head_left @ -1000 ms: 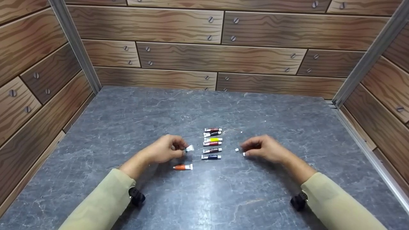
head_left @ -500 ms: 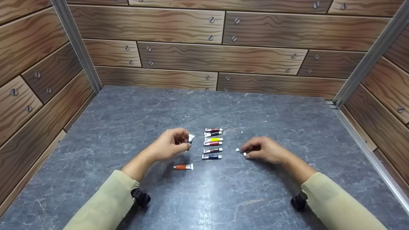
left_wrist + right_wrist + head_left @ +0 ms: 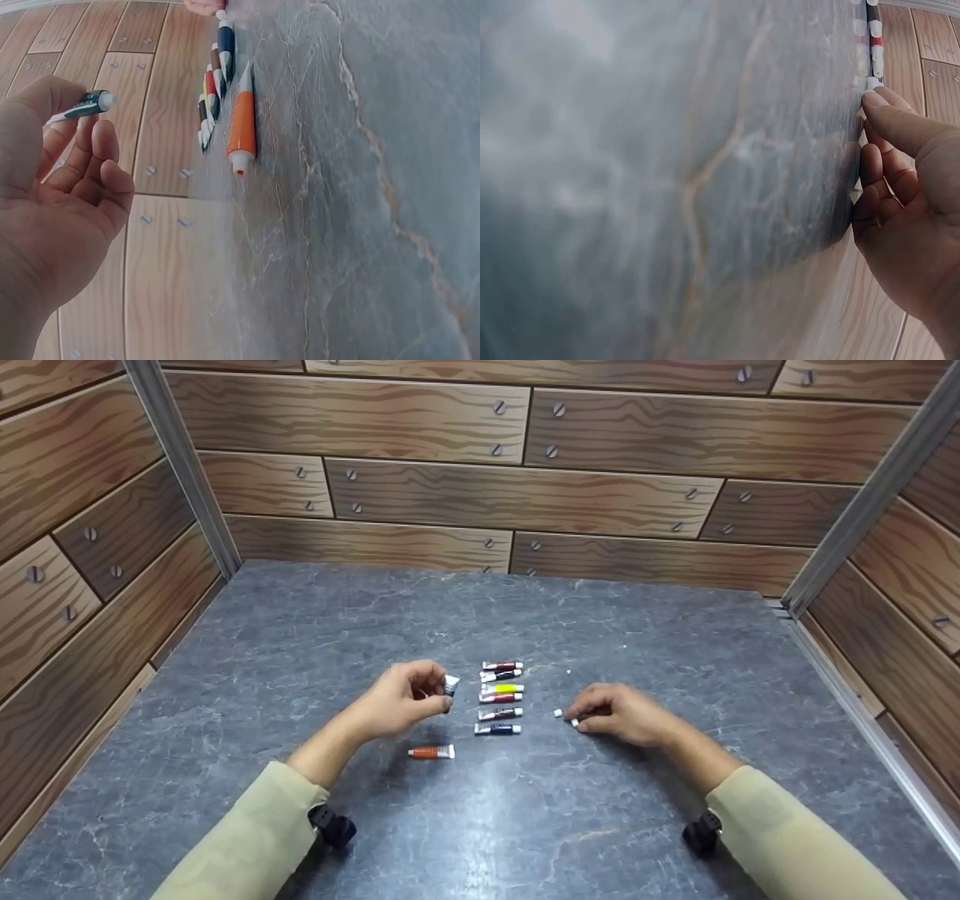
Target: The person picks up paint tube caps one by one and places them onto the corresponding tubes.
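My left hand [image 3: 401,701] pinches a small dark green paint tube [image 3: 82,106] between thumb and fingertips, above the table. Its narrow neck shows without a cap in the left wrist view, and its flat pale end [image 3: 451,682] points up and away in the head view. Below that hand lies an orange paint tube [image 3: 432,752], also uncapped, its neck to the left. My right hand [image 3: 622,712] rests low at the table with a small white cap [image 3: 575,723] at its thumb tip. A second white cap [image 3: 558,712] sits by the index finger.
Between the hands lie several capped tubes in a column, among them a blue tube [image 3: 498,729], a red tube [image 3: 501,698] and a yellow tube [image 3: 502,688]. A tiny white speck [image 3: 568,671] is farther back. Wood-patterned walls [image 3: 420,487] enclose the grey table [image 3: 360,607].
The left hand has risen slightly, away from me and to the right, turning the green tube so its flat end points more upward. The right hand has barely moved beside the caps.
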`<state>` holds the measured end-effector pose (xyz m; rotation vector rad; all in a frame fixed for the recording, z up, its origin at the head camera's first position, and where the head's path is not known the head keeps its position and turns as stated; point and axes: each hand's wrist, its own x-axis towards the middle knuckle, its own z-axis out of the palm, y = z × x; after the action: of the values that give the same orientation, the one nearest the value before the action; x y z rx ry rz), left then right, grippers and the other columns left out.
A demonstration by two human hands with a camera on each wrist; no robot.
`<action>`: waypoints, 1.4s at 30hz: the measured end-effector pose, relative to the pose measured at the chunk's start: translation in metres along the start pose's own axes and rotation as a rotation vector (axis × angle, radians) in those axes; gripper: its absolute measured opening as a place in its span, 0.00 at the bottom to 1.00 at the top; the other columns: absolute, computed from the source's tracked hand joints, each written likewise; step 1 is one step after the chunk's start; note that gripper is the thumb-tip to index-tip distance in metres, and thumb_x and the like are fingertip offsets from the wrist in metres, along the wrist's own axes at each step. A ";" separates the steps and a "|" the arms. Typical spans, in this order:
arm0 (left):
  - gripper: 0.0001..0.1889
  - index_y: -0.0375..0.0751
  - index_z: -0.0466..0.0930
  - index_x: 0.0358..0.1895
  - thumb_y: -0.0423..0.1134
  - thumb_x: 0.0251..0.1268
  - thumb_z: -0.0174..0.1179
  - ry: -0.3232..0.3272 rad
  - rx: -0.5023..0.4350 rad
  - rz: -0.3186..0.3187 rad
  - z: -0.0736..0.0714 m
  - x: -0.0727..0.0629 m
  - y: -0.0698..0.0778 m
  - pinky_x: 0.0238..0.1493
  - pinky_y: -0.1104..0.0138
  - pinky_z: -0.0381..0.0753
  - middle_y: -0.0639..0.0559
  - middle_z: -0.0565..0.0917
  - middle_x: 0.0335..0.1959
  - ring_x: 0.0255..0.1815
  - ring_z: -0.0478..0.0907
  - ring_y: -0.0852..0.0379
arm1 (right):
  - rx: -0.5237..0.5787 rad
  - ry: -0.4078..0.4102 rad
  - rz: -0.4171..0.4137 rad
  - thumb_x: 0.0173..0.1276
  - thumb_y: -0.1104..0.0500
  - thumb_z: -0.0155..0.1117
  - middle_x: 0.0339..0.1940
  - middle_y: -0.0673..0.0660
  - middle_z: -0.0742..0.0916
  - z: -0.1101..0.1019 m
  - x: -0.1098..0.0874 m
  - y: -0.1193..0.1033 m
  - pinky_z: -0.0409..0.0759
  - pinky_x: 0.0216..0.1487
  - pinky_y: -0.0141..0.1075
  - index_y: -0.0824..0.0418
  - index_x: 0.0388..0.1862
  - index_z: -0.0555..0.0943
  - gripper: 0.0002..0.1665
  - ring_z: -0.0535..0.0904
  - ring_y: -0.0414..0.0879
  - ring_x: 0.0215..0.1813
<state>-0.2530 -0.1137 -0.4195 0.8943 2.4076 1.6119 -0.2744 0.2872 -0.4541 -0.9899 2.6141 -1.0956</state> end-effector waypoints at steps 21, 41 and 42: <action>0.08 0.35 0.84 0.46 0.32 0.69 0.70 0.110 -0.117 -0.055 0.013 -0.003 -0.004 0.37 0.69 0.80 0.50 0.89 0.36 0.35 0.83 0.58 | 0.159 0.096 0.169 0.71 0.61 0.74 0.38 0.56 0.90 0.005 -0.003 -0.002 0.79 0.46 0.30 0.64 0.42 0.89 0.06 0.82 0.42 0.42; 0.07 0.29 0.83 0.42 0.27 0.65 0.71 0.202 -0.303 -0.009 0.032 0.001 -0.006 0.37 0.72 0.82 0.48 0.89 0.35 0.34 0.84 0.60 | 0.402 0.218 0.131 0.78 0.65 0.66 0.48 0.68 0.91 0.011 0.009 -0.032 0.87 0.51 0.41 0.75 0.51 0.82 0.13 0.89 0.48 0.48; 0.07 0.29 0.83 0.42 0.27 0.65 0.71 0.207 -0.309 -0.012 0.034 0.001 -0.006 0.36 0.72 0.81 0.49 0.89 0.34 0.33 0.83 0.60 | 0.402 0.220 0.131 0.78 0.64 0.67 0.46 0.67 0.91 0.011 0.009 -0.033 0.87 0.50 0.41 0.74 0.51 0.83 0.12 0.89 0.50 0.47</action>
<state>-0.2430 -0.0871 -0.4386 0.6875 2.1870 2.0882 -0.2599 0.2577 -0.4386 -0.6348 2.4197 -1.6868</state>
